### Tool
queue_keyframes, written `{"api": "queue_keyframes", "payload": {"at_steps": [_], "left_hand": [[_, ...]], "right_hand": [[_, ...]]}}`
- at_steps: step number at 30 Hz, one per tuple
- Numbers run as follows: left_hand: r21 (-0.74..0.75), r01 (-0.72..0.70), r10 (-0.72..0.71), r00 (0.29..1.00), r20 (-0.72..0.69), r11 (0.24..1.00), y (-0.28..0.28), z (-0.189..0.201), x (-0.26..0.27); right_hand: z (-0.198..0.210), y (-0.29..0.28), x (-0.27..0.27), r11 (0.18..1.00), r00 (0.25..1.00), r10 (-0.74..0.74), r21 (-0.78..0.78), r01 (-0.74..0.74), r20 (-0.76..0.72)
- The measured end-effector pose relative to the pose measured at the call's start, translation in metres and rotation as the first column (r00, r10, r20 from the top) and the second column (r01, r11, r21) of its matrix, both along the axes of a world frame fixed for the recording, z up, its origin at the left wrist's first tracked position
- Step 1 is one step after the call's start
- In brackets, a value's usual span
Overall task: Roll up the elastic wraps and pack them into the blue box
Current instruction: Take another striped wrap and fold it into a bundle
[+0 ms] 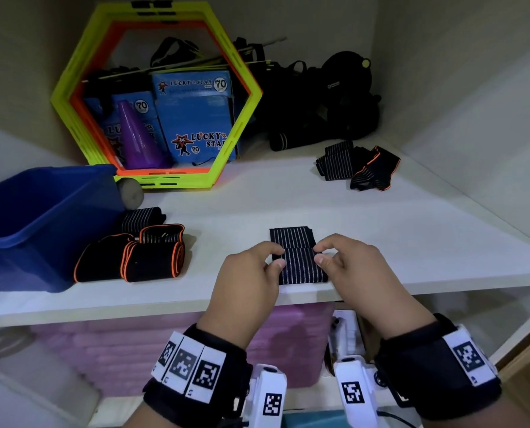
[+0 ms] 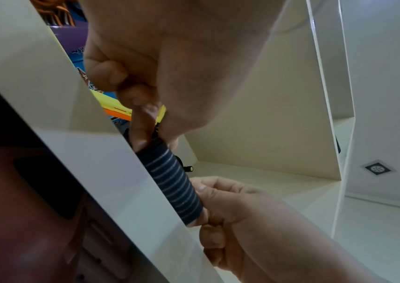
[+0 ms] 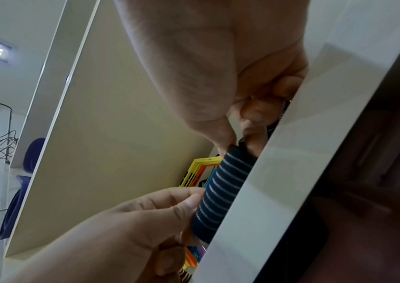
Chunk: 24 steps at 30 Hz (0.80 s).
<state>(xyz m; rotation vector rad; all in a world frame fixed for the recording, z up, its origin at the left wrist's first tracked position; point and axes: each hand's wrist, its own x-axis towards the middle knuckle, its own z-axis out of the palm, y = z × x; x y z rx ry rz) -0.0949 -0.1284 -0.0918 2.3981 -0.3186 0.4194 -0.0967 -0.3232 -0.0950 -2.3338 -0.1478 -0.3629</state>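
Striped elastic wrap point(image 1: 297, 257) sits lower centre of the head view, at the white shelf's point(image 1: 412, 242) front edge. Its roll axis runs left-right. My left hand point(image 1: 248, 273) pinches one end, my right hand point(image 1: 347, 264) the other. Unrolled tail lies just beyond, probably short. Blue box point(image 1: 41, 217) is far left, nearer my left hand.

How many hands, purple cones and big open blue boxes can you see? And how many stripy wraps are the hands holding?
Hands: 2 (left hand, right hand)
Purple cone: 1
Open blue box: 1
Striped wrap held: 1
Total: 5
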Motion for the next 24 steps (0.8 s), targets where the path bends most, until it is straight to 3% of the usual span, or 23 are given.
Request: {"api": "queue_keyframes", "payload": {"at_steps": [4, 8, 11, 17, 21, 24], "left_hand": [[0.089, 0.003, -0.002, 1.0, -0.015, 0.996, 0.001, -0.001, 0.003], [0.333, 0.06, -0.088, 0.994, 0.069, 0.941, 0.001, -0.001, -0.004], [0.362, 0.134, -0.134, 0.991, -0.025, 0.922, 0.002, -0.002, -0.005], [0.041, 0.151, -0.143, 0.978, -0.152, 0.988, 0.011, 0.003, 0.003], [-0.185, 0.063, -0.103, 0.971, -0.216, 0.981, 0.014, 0.002, 0.01], [-0.276, -0.038, -0.023, 0.976, -0.214, 0.96, 0.01, 0.0, 0.012]], "right_hand": [[0.0, 0.001, -0.002, 0.996, 0.999, 0.034, -0.083, -0.034, 0.0], [0.005, 0.001, -0.006, 0.98, 0.995, 0.099, -0.173, -0.103, -0.032], [0.008, -0.004, -0.001, 0.956, 0.985, 0.157, -0.242, -0.168, -0.066], [0.012, -0.008, 0.006, 0.977, 0.978, 0.156, -0.127, -0.174, -0.138], [0.01, -0.007, 0.012, 0.992, 0.988, 0.096, -0.071, -0.105, -0.119], [0.01, -0.004, 0.013, 0.997, 0.992, 0.059, -0.039, -0.064, -0.111]]}}
